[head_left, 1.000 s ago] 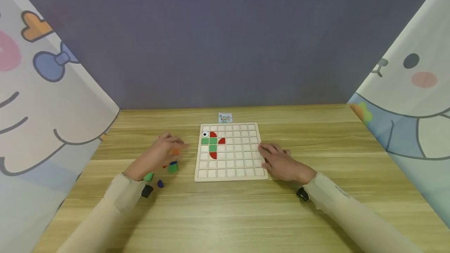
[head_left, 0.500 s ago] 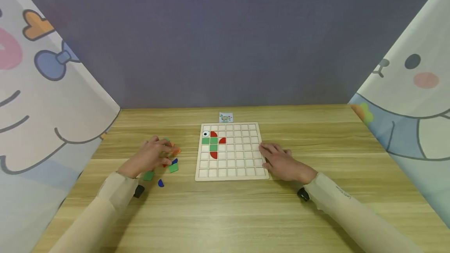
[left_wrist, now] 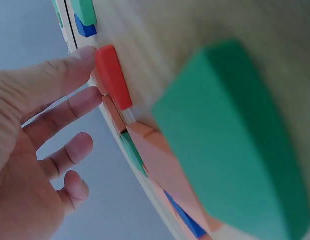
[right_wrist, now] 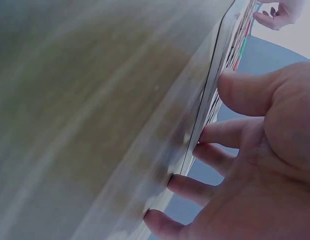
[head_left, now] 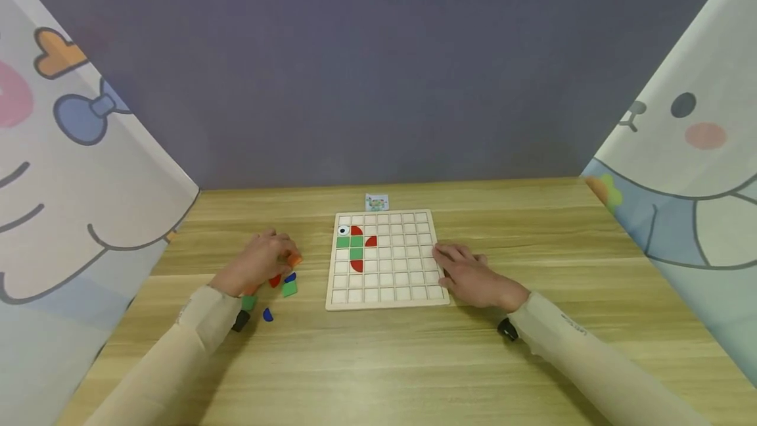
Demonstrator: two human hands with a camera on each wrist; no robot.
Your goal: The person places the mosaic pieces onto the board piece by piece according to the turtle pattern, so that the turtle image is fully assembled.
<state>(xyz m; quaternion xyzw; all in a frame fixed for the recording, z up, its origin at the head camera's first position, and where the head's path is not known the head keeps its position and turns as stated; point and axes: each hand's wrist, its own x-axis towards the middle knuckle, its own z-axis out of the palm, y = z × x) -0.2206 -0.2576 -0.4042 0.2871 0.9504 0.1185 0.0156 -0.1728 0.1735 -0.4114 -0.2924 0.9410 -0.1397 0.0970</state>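
My left hand [head_left: 263,260] is low over loose coloured tiles left of the board, its thumb and index fingertip at either side of an orange tile [head_left: 296,260], seeming to pinch it; the other fingers are loosely bent. In the left wrist view a red tile [left_wrist: 113,77] lies just in front of these fingertips. A wooden grid board [head_left: 387,306] holds a white eye tile [head_left: 344,231], several green and red tiles, such as a green square [head_left: 356,253] and a red quarter-round [head_left: 357,266]. My right hand [head_left: 476,278] rests with spread fingers along the board's right edge.
Near the left hand lie a green tile [head_left: 289,288], another green tile [head_left: 248,302], and a blue half-round [head_left: 268,315]. Behind the board is a small picture card [head_left: 376,202]. A dark panel [head_left: 378,71] stands at the table's back, with printed cloths at both sides.
From beside the board, my left hand has drawn back leftward over the loose tiles, and its thumb and index have closed in at an orange tile. The right hand stays on the board's edge.
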